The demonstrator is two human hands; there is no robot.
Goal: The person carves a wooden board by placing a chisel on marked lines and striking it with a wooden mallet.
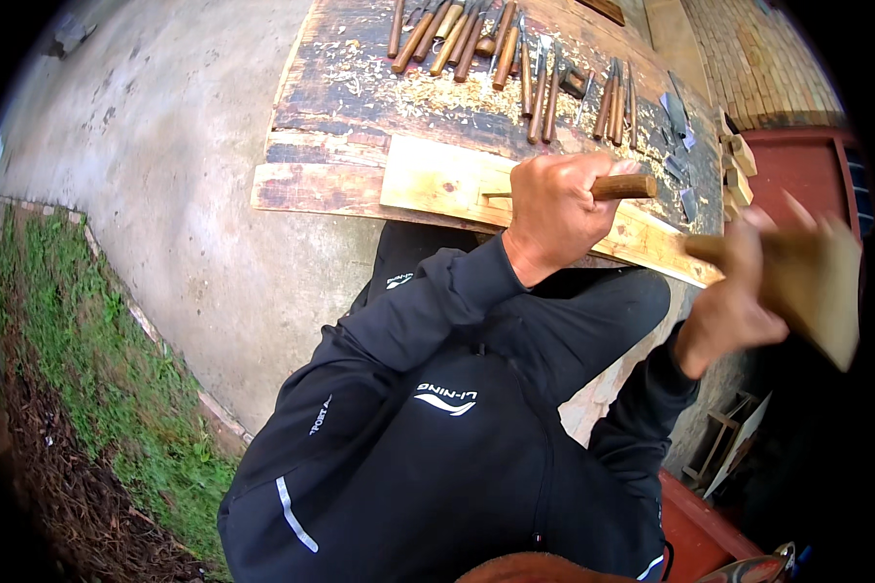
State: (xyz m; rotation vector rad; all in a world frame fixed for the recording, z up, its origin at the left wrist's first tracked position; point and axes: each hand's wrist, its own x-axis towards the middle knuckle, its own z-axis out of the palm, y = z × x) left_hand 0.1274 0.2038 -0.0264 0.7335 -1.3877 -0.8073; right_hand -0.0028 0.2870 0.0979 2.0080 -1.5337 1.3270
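My left hand is closed around a chisel, held low and slanted. Its wooden handle sticks out to the right of my fist, and its thin blade shows to the left, with the tip at a pale wooden board. The board lies along the near edge of the workbench, its right part reaching over my lap. To the right, my right hand grips a wooden mallet, blurred by motion. The mallet is apart from the chisel handle.
On the worn workbench lie several wood-handled carving tools among wood shavings. More tools and dark flat pieces sit farther right. Small wood blocks are stacked beyond the right edge. Grass borders the concrete floor.
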